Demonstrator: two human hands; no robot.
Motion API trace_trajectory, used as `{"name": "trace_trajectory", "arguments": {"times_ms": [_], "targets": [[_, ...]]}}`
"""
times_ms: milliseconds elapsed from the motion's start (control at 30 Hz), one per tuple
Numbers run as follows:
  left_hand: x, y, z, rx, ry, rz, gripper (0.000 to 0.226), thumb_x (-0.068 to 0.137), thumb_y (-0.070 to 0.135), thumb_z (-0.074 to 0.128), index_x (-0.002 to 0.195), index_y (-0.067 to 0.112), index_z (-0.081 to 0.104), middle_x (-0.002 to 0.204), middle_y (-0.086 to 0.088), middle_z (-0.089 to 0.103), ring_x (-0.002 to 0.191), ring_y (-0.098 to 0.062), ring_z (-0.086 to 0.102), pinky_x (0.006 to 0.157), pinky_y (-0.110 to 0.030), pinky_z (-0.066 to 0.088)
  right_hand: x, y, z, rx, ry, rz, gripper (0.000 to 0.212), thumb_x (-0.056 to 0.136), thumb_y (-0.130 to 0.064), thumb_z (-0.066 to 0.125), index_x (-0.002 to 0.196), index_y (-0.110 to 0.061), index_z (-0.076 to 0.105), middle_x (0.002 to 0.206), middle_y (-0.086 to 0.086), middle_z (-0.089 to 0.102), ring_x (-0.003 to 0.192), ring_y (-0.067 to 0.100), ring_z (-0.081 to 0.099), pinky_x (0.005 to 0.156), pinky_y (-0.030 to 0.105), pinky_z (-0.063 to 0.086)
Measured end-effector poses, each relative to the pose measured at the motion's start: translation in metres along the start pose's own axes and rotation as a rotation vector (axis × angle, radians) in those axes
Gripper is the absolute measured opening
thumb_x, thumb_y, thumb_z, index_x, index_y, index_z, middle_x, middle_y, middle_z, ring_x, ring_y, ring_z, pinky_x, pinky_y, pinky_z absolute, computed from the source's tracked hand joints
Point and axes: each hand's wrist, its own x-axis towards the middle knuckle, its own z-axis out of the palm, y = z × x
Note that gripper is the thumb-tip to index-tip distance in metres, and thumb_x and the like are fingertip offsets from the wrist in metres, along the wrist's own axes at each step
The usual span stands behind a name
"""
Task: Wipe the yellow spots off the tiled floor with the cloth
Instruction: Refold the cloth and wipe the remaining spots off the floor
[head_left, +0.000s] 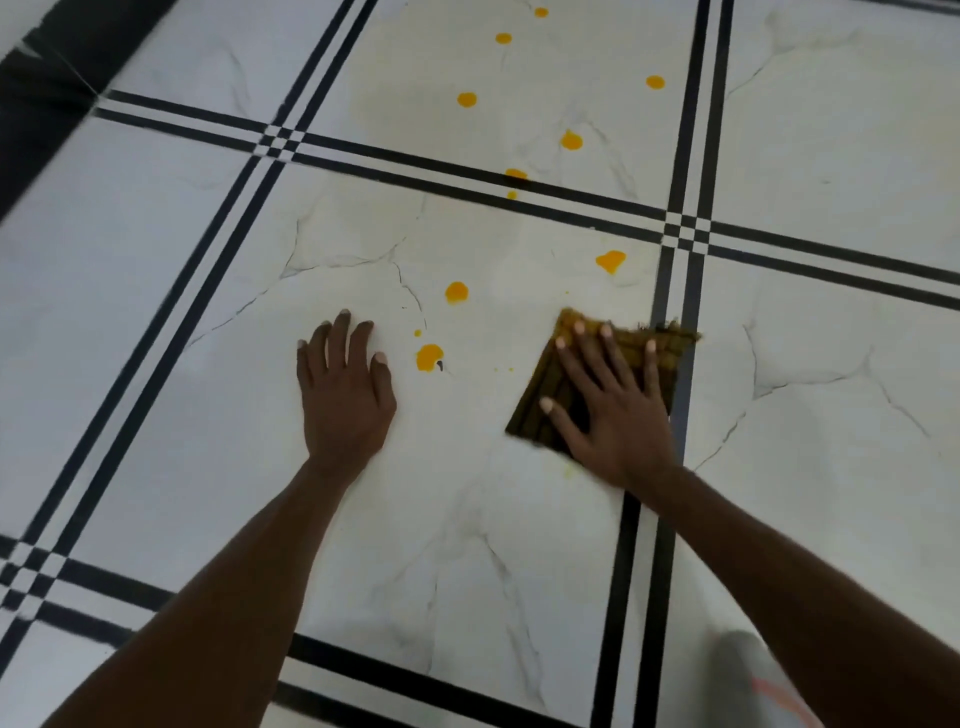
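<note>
A folded dark olive-brown cloth (540, 410) lies flat on the white marble-look tiled floor (208, 291). My right hand (610, 400) presses down on it, fingers spread. My left hand (343, 384) rests flat on the bare tile, fingers apart, holding nothing. Between the two hands is a yellow spot (429, 357) with a tiny one (417, 332) above it. Further away lie another spot (456, 292) and one (611, 261) just beyond the cloth. Several more yellow spots (571, 140) dot the far tile.
Black double stripes (670, 291) border each tile; the cloth's right edge overlaps one. A dark band (36, 104) runs along the far left. A pale blurred shape with pink edge (753, 670) sits under my right forearm. A faint yellowish smear (395, 98) shows on the far tile.
</note>
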Motion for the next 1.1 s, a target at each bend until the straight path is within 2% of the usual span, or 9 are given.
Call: {"name": "trace_trajectory", "arguments": {"times_ms": [167, 300, 433, 633, 767, 867, 967, 1033, 1100], "targets": [[0.002, 0.001, -0.003, -0.013, -0.026, -0.023, 0.045, 0.107, 0.029, 0.041, 0.148, 0.013, 0.052, 0.164, -0.011, 0.043, 0.153, -0.038, 0.036, 0.128, -0.055, 0.022, 0.101, -0.027, 0.001, 0.059, 0.064, 0.213, 0.071, 0.104, -0.068, 0.022, 0.165, -0.032, 0.023, 0.175, 0.002, 0.016, 0.163, 0.032, 0.004, 0.124, 0.072, -0.004], [0.005, -0.001, -0.012, -0.09, -0.074, -0.039, 0.047, 0.107, 0.032, 0.037, 0.149, 0.016, 0.052, 0.166, -0.006, 0.041, 0.157, -0.033, 0.031, 0.129, -0.055, 0.021, 0.069, -0.06, -0.001, -0.004, 0.015, -0.155, 0.065, 0.107, -0.06, 0.023, 0.166, -0.033, 0.02, 0.176, 0.0, 0.014, 0.164, 0.029, 0.003, 0.124, 0.07, 0.006], [0.013, -0.027, -0.02, 0.024, -0.047, -0.036, 0.05, 0.108, 0.035, 0.037, 0.153, 0.016, 0.048, 0.164, -0.007, 0.045, 0.155, -0.029, 0.037, 0.13, -0.057, 0.016, 0.062, -0.003, -0.01, -0.04, -0.083, -0.474, 0.063, 0.108, -0.06, 0.024, 0.166, -0.034, 0.021, 0.175, -0.001, 0.015, 0.164, 0.026, 0.005, 0.129, 0.062, 0.006], [0.015, -0.034, -0.009, 0.01, -0.088, -0.082, 0.058, 0.109, 0.038, 0.031, 0.164, 0.022, 0.03, 0.175, -0.004, 0.022, 0.164, -0.03, 0.012, 0.132, -0.054, 0.012, 0.204, -0.055, -0.003, 0.088, 0.067, 0.01, 0.062, 0.106, -0.046, 0.023, 0.157, -0.021, 0.045, 0.167, 0.012, 0.038, 0.158, 0.04, 0.027, 0.128, 0.061, 0.013], [0.016, -0.035, -0.012, 0.012, -0.094, -0.084, 0.058, 0.109, 0.038, 0.029, 0.165, 0.023, 0.028, 0.175, -0.003, 0.02, 0.164, -0.029, 0.01, 0.13, -0.056, 0.015, 0.124, -0.13, -0.001, 0.033, -0.011, -0.46, 0.058, 0.109, -0.051, 0.027, 0.161, -0.028, 0.036, 0.171, 0.006, 0.031, 0.161, 0.034, 0.018, 0.128, 0.062, 0.011], [0.015, -0.031, -0.014, 0.014, -0.108, -0.091, 0.059, 0.109, 0.038, 0.026, 0.166, 0.023, 0.026, 0.176, -0.004, 0.018, 0.164, -0.029, 0.009, 0.131, -0.055, 0.013, 0.073, -0.087, -0.012, 0.023, -0.143, -0.671, 0.065, 0.106, -0.063, 0.03, 0.164, -0.035, 0.026, 0.175, -0.002, 0.018, 0.164, 0.027, 0.006, 0.13, 0.058, 0.005], [0.015, -0.031, -0.013, 0.025, -0.103, -0.096, 0.058, 0.109, 0.038, 0.027, 0.165, 0.022, 0.027, 0.175, -0.005, 0.02, 0.164, -0.03, 0.01, 0.132, -0.054, 0.013, 0.142, -0.03, -0.013, 0.017, -0.006, -0.381, 0.063, 0.104, -0.062, 0.031, 0.157, -0.031, 0.042, 0.17, 0.006, 0.033, 0.16, 0.035, 0.022, 0.124, 0.066, 0.02], [0.015, -0.031, -0.012, 0.021, -0.096, -0.091, 0.058, 0.11, 0.038, 0.028, 0.165, 0.022, 0.028, 0.175, -0.005, 0.02, 0.164, -0.03, 0.011, 0.132, -0.053, 0.012, 0.19, -0.036, -0.022, 0.072, 0.0, -0.042, 0.067, 0.103, -0.063, 0.021, 0.161, -0.03, 0.036, 0.173, 0.006, 0.026, 0.162, 0.037, 0.014, 0.126, 0.068, 0.01], [0.016, -0.033, -0.01, 0.017, -0.088, -0.085, 0.057, 0.109, 0.038, 0.029, 0.165, 0.023, 0.029, 0.175, -0.005, 0.021, 0.164, -0.03, 0.012, 0.132, -0.052, 0.012, 0.196, -0.085, -0.016, 0.079, -0.034, -0.011, 0.069, 0.103, -0.063, 0.017, 0.162, -0.032, 0.031, 0.174, 0.005, 0.021, 0.162, 0.037, 0.009, 0.126, 0.068, 0.004]]}}
